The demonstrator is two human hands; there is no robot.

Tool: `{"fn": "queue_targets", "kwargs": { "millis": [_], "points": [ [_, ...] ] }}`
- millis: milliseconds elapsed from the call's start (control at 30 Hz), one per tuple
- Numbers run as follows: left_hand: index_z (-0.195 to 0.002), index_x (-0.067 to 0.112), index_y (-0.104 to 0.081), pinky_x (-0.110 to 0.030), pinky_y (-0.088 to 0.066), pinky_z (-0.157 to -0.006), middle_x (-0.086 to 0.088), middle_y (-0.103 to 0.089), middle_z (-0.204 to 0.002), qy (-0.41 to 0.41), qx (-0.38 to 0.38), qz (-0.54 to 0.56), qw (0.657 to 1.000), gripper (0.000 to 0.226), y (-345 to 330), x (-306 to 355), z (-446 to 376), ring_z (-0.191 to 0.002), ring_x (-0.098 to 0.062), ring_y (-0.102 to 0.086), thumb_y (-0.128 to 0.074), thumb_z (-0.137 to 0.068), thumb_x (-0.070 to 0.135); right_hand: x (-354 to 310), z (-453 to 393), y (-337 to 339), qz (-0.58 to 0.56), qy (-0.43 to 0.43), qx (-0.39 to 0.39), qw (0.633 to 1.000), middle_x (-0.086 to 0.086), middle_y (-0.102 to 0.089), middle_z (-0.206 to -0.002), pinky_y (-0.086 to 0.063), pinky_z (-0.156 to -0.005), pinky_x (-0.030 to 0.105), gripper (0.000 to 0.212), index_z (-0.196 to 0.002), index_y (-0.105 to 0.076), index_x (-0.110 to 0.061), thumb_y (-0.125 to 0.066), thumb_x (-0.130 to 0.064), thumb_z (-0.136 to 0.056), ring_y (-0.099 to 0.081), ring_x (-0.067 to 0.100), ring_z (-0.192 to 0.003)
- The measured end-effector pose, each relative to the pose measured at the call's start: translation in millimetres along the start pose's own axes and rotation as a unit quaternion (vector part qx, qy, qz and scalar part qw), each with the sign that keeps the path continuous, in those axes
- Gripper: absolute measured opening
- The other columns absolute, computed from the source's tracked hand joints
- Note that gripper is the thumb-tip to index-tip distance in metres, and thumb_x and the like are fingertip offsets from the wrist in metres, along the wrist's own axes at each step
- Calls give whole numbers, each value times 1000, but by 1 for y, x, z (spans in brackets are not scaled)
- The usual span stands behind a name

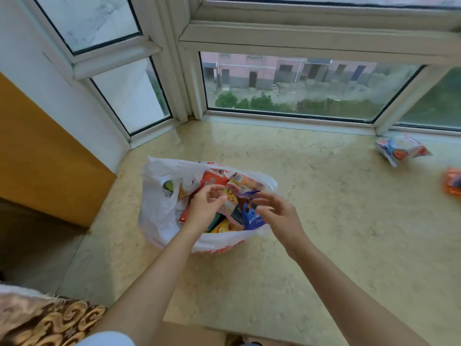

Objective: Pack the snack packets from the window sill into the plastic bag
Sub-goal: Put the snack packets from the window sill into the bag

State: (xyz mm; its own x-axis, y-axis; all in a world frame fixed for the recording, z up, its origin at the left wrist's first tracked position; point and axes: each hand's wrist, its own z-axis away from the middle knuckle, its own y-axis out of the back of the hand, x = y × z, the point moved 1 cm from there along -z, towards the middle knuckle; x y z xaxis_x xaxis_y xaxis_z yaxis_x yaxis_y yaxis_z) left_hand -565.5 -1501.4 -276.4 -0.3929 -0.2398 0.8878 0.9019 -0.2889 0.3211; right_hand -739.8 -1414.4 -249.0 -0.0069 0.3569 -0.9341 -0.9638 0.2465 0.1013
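Hands — left hand (pixel 205 206), right hand (pixel 275 212) — hovered loosely spread, apparently empty, over the packet-filled plastic bag (pixel 159 211); two snack packets (pixel 401 150) lay far right.

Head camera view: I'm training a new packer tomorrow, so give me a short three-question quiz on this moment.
1. True or false: the white plastic bag already holds packets.
2. How many packets lie outside the bag on the window sill?
3. Over what are the left hand and right hand held? A) bag mouth B) window frame C) cushion

Key: 1 true. 2 two: a clear-wrapped packet and an orange packet, cut by the frame edge. 3 A.
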Motion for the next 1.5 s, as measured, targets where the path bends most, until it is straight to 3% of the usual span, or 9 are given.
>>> {"fn": "queue_targets", "kwargs": {
  "millis": [133, 300, 500, 567, 667, 767, 933, 1067, 1500],
  "points": [
    [-102, 20, -66, -27, -52, -74, -3, -70, -99, -35, -19, 34, 999, 11, -30, 35, 22, -89, -17, -67, -62, -92, 21, -12, 35, 39, -24, 2, 43, 999, 4, -71, -100, -52, -66, 22, 23, -109, -64, -17, -60, -6, -89, -67, 14, -80],
    [-100, 13, -66, -29, -52, -68, -5, -69, -86, -84, -61, 32, 994, 13, -80, 79, 58, -72, -20, -63, -60, -94, 22, -12, 86, 109, -33, 27, 98, 994, 0, -73, -94, -51, -72, 30, 26, -109, -63, -21, -58, -5, -89, -66, 15, -79],
    [-104, 27, -66, -26, -52, -77, 6, -68, -96, -174, -138, -114, 968, 14, -173, 107, 116, -87, -9, -63, -61, -92, 32, 13, 152, 209, 29, 73, 176, 981, -4, -71, -95, -47, -71, 17, 29, -107, -63, -26, -60, -5, -88, -64, 13, -86],
    [-116, 29, -62, -30, -51, -83, 11, -66, -110, -225, -134, -214, 941, 26, -211, 116, 139, -99, -9, -61, -60, -92, 38, 26, 176, 245, 94, 90, 217, 967, -6, -69, -101, -47, -77, 19, 28, -110, -63, -28, -61, -10, -89, -63, 13, -93],
    [-137, 29, -48, -36, -44, -96, 8, -53, -136, -341, -83, -399, 847, 48, -269, 129, 172, -123, -16, -49, -53, -93, 45, 47, 212, 300, 289, 105, 279, 910, -4, -62, -123, -42, -92, 29, 32, -123, -61, -22, -59, -21, -92, -55, 16, -113],
    [-146, 27, -35, -35, -36, -102, 7, -41, -148, -400, -67, -443, 799, 58, -322, 142, 202, -134, -17, -38, -49, -94, 48, 66, 246, 350, 422, 106, 315, 844, 1, -55, -135, -40, -100, 36, 39, -131, -56, -19, -57, -27, -93, -48, 22, -125],
    [-148, 28, -29, -35, -32, -104, 7, -34, -152, -426, -91, -454, 777, 66, -393, 157, 234, -138, -17, -30, -51, -91, 51, 91, 282, 414, 513, 111, 366, 768, 10, -58, -131, -45, -97, 45, 48, -131, -55, -13, -66, -28, -86, -54, 30, -119],
    [-149, 28, -26, -36, -31, -106, 6, -32, -153, -435, -106, -465, 763, 70, -433, 169, 239, -139, -17, -28, -52, -89, 54, 104, 292, 453, 540, 104, 386, 741, 13, -59, -129, -45, -96, 45, 52, -130, -55, -10, -69, -30, -84, -56, 31, -117],
    [-150, 27, -25, -38, -31, -109, 4, -33, -153, -428, -174, -487, 741, 73, -583, 202, 149, -139, -19, -31, -54, -89, 54, 136, 219, 585, 567, 12, 376, 732, 12, -60, -127, -49, -93, 49, 57, -130, -57, -8, -71, -32, -80, -58, 30, -115]
  ]
}}
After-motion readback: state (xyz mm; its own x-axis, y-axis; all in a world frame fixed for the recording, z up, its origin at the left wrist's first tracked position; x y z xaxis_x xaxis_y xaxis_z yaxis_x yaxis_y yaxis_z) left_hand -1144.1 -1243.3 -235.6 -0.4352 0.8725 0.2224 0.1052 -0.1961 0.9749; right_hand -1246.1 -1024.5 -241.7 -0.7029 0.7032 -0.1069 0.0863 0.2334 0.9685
